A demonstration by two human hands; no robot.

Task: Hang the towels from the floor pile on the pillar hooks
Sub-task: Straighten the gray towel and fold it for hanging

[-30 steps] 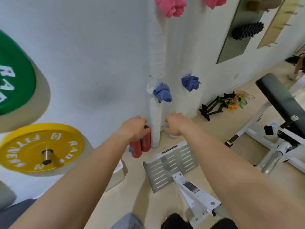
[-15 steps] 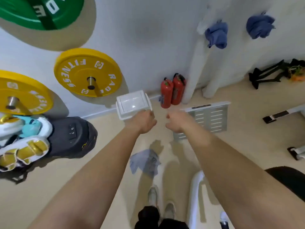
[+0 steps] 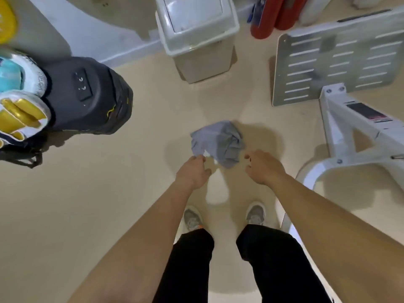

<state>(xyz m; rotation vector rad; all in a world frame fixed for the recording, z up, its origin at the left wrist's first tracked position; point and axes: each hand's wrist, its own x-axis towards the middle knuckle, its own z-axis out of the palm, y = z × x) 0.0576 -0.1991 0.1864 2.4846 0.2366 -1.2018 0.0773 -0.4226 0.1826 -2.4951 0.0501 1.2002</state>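
The left hand [image 3: 193, 171] touches the crumpled grey cloth towel's [image 3: 218, 142] near-left corner with curled fingers; whether they grasp it is unclear. The right hand [image 3: 262, 167] hovers just right of it, fingers released.

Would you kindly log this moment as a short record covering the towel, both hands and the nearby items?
towel: grey, crumpled on the floor
left hand: fingertips at the towel's near corner, grip unclear
right hand: open, beside the towel, not touching
nearby: white bin, red extinguishers, slotted metal plate, dark bag
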